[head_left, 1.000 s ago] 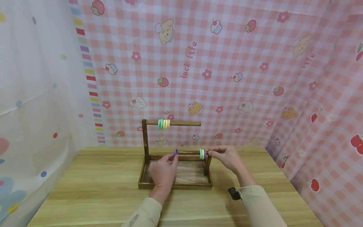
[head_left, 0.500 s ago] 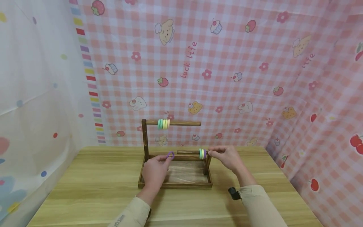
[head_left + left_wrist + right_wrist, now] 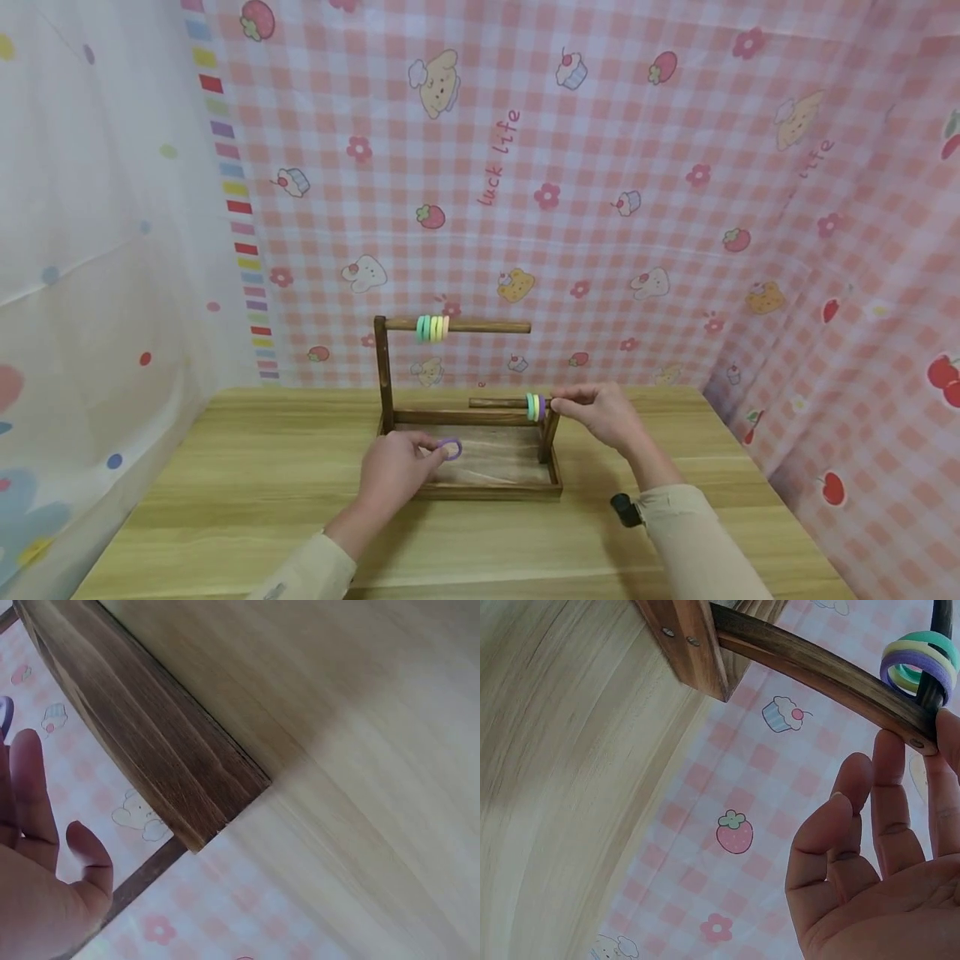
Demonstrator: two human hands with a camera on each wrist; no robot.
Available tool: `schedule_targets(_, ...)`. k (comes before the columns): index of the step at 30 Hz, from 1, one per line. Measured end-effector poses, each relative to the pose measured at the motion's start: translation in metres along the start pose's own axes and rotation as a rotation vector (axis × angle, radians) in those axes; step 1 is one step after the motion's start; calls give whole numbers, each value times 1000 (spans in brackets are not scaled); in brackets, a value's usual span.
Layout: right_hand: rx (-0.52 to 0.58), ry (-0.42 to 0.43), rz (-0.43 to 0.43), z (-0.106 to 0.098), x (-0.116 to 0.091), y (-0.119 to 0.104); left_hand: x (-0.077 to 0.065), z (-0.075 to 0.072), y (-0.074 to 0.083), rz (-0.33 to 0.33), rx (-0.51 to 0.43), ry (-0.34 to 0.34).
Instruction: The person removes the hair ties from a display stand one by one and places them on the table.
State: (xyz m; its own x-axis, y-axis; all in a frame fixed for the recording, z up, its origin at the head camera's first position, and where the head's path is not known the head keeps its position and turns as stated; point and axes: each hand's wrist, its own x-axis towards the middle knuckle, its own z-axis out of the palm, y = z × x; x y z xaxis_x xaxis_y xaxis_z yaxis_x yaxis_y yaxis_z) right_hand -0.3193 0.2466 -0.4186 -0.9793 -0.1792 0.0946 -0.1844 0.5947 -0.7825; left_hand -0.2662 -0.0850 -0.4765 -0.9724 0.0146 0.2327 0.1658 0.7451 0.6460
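Note:
In the head view my left hand [image 3: 397, 473] pinches a purple ring [image 3: 450, 449] by its left side, above the tray base of a dark wooden rack [image 3: 487, 493]. Thumb and fingertips of my right hand [image 3: 603, 417] grip the top of the rack's short right post [image 3: 550, 435]. Beside them, green, yellow and purple rings [image 3: 535, 407] hang on the lower rod [image 3: 495, 403]. Several green, yellow and peach rings [image 3: 433, 328] hang on the upper rod [image 3: 495, 327]. In the left wrist view only an edge of the purple ring [image 3: 6, 716] shows.
The rack stands on a wood-grain table [image 3: 262, 467]. Its tall left post [image 3: 385, 375] carries the upper rod, and both rods have a free end. A pink checked curtain [image 3: 600, 250] hangs behind, and a white dotted curtain [image 3: 112, 250] hangs at the left.
My left hand has drawn the purple ring off the free left end of the lower rod, then moved down and left with it. The right hand has stayed at the post.

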Motion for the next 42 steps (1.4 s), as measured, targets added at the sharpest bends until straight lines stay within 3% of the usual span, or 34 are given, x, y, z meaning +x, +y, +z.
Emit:
schedule_targets(11, -14, -31, 1, -4, 2, -2, -22, 18, 13, 183, -17, -126)
schedule_targets(16, -12, -36, 4, -5, 2, -2, -30, 31, 25, 214, -70, -185)
schedule_targets(21, 1, -32, 0, -6, 2, -2, -35, 44, 34, 258, -89, -182)
schedule_targets(26, -2, -32, 5, -5, 2, -2, -40, 54, 39, 260, -83, -180)
schedule_targets(35, -5, -31, -1, -4, 3, -2, -49, 72, 47, 223, 91, -160)
schedule_targets(42, 13, -33, -7, -3, 2, -1, -51, 84, 59, 180, 155, -148)
